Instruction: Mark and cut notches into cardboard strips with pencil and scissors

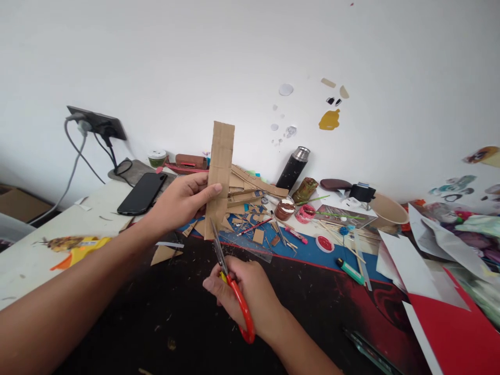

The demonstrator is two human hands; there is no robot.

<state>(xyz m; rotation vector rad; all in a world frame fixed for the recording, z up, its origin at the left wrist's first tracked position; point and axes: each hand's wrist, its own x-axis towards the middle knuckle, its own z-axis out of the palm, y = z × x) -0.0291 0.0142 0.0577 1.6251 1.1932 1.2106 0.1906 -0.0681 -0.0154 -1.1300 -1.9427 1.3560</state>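
My left hand (191, 195) pinches a long cardboard strip (221, 151) upright, thumb across its front face and the other fingers behind it. My right hand (244, 286) is closed on red-handled scissors (240, 302), which also show a bit of yellow near the pivot. The blades point up and meet the lower end of the strip, one blade in front of the cardboard. Behind the strip lie cardboard scraps (258, 237) and a curved cardboard piece (260, 182).
A phone (142, 194) lies left, near a wall socket (97, 123) with cables. A black thermos (292, 169) leans at the back. Paint jars (284, 209), a green utility knife (350, 271) and a ruler (362, 260) lie right. Red and white paper (449, 328) sits far right.
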